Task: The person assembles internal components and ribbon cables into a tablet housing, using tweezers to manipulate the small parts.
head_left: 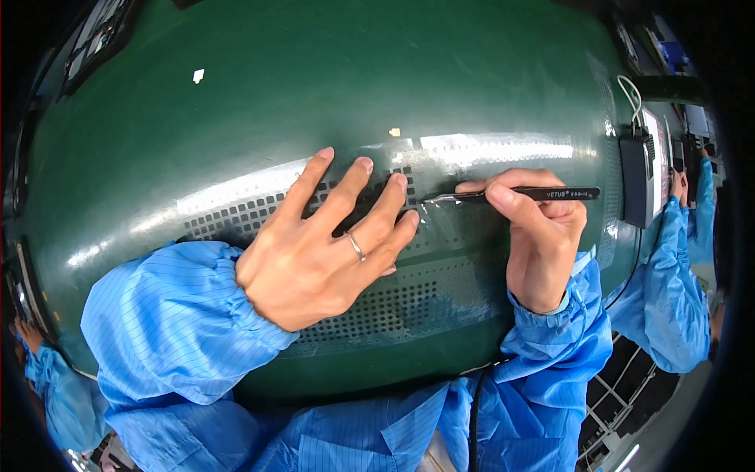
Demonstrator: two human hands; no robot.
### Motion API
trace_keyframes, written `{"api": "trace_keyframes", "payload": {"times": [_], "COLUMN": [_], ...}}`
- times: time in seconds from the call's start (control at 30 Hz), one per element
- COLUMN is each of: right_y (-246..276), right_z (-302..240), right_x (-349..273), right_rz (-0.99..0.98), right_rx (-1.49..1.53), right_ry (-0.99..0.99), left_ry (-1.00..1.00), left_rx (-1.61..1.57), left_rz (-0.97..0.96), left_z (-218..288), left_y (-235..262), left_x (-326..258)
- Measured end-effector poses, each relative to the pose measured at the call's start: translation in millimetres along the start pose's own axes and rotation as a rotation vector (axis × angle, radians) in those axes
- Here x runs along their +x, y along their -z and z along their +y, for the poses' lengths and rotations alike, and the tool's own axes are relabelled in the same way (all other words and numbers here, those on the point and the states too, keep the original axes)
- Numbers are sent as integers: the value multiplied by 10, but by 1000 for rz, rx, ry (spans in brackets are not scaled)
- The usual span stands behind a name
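Green bench mat (236, 126), co-worker's blue sleeve (668, 291) at right. Left hand (322, 252) lies flat, fingers spread, pinning the perforated clear sheet (440, 275). Right hand (543, 236) pinches black tweezers (511, 194), tip at sheet mid. Looks mid-job; far-left rows hold dark squares, near rows mostly bare.

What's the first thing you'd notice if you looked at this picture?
First, the left hand spread flat in the middle, fingers pressing on a clear sheet of tiny dark squares on the shiny green table. Beside it, the right hand pinches black tweezers, whose silver tip points at the left fingertips. Puffy blue sleeves fill the bottom.
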State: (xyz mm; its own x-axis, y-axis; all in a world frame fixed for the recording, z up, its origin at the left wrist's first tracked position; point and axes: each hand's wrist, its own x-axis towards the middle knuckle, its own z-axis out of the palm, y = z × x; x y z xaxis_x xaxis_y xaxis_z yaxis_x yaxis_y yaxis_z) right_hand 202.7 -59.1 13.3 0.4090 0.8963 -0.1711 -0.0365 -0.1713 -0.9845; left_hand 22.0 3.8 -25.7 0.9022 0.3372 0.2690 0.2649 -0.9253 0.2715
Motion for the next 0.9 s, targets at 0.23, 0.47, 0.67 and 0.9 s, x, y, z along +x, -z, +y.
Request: {"api": "trace_keyframes", "payload": {"times": [0.23, 0.47, 0.67, 0.9], "right_y": [-227, -1040, -1933, -1580], "right_z": [-326, -371, -144, -547], "right_x": [306, 1256, 1777, 1643], "right_rz": [-127, -255, -291, -332], "right_rx": [263, 314, 566, 534], "right_ry": [71, 306, 324, 462], "left_ry": [25, 481, 870, 587], "left_rx": [-75, 364, -54, 205], "left_rz": [-57, 328, 429, 666], "left_z": [-80, -1261, -2090, -1565], "left_y": [230, 764, 762, 840], "left_x": [-59, -194, -404, -222]}}
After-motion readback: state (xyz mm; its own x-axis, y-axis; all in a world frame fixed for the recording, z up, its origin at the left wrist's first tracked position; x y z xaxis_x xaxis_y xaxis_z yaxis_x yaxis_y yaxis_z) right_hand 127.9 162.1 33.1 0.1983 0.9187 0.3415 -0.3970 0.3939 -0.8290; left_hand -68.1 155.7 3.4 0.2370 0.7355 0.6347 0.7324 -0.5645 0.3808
